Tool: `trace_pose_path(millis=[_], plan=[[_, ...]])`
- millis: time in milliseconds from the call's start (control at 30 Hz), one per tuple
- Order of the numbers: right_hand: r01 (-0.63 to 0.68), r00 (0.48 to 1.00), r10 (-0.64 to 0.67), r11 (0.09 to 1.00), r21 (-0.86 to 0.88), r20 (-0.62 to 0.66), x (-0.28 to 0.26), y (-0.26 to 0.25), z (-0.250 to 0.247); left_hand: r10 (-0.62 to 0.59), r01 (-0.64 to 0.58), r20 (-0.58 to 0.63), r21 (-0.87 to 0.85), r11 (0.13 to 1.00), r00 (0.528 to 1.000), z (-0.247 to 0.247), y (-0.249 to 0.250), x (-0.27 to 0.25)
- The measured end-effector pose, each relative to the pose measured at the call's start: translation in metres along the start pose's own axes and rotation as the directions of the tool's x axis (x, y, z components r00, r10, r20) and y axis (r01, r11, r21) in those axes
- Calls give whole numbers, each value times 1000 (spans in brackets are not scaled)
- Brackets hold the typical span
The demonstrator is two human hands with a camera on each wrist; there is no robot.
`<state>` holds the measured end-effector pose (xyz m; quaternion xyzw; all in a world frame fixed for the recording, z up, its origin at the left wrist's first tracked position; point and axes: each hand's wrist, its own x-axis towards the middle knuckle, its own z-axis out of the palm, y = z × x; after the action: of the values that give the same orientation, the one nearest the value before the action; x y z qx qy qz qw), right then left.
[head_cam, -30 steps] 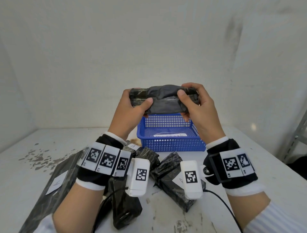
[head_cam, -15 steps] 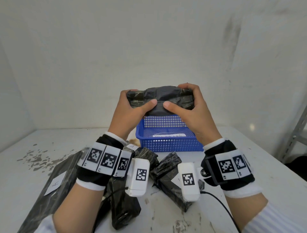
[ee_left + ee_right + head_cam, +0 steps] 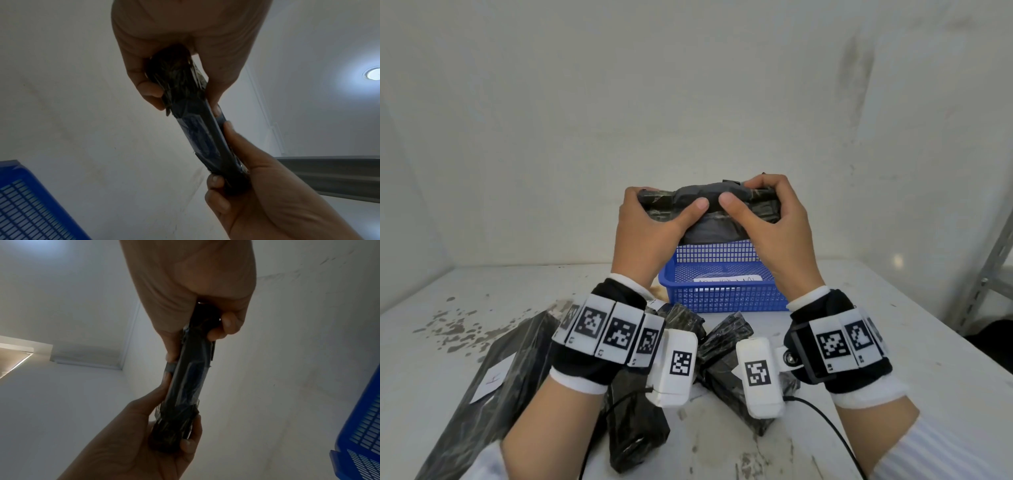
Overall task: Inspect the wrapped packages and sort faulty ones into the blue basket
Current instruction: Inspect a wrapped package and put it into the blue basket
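I hold one black film-wrapped package [image 3: 709,209] up in the air above the blue basket [image 3: 722,298]. A grey taped band runs round its middle. My left hand [image 3: 667,205] grips its left end and my right hand [image 3: 751,193] grips its right end, with both thumbs almost meeting on the near face. In the left wrist view the package [image 3: 197,129] runs edge-on from my left hand [image 3: 180,91] to my right hand [image 3: 246,194]. The right wrist view shows the package [image 3: 189,378] between my right hand [image 3: 205,324] and left hand [image 3: 156,443].
Several black wrapped packages [image 3: 726,342] lie on the white table [image 3: 893,342] near my wrists; one [image 3: 637,442] is close to the front. A long flat black package [image 3: 493,377] with a white label lies left. A white label [image 3: 727,279] lies in the basket. A metal shelf post [image 3: 993,274] stands right.
My right thumb has slid from the package's right part to its middle, close to the left thumb. The package has tipped so more of its top edge faces me.
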<state>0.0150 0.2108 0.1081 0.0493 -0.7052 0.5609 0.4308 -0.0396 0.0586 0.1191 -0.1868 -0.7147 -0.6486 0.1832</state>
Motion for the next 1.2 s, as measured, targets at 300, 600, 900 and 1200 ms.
trace_pose_path(millis=[300, 600, 900, 1200], plan=[[-29, 999, 25, 985, 167, 24, 3, -2, -4, -123, 127, 104, -41, 991, 987, -4, 0, 3], [-174, 984, 167, 975, 136, 56, 5, -3, -11, -77, 90, 83, -171, 981, 994, -10, -2, 9], [-177, 982, 171, 982, 70, 76, 5, -7, -12, -23, 46, 88, -266, 963, 996, -12, 3, 8], [-177, 984, 174, 978, 114, 39, 4, -10, -8, -4, 40, 143, -255, 966, 990, -12, 4, 7]])
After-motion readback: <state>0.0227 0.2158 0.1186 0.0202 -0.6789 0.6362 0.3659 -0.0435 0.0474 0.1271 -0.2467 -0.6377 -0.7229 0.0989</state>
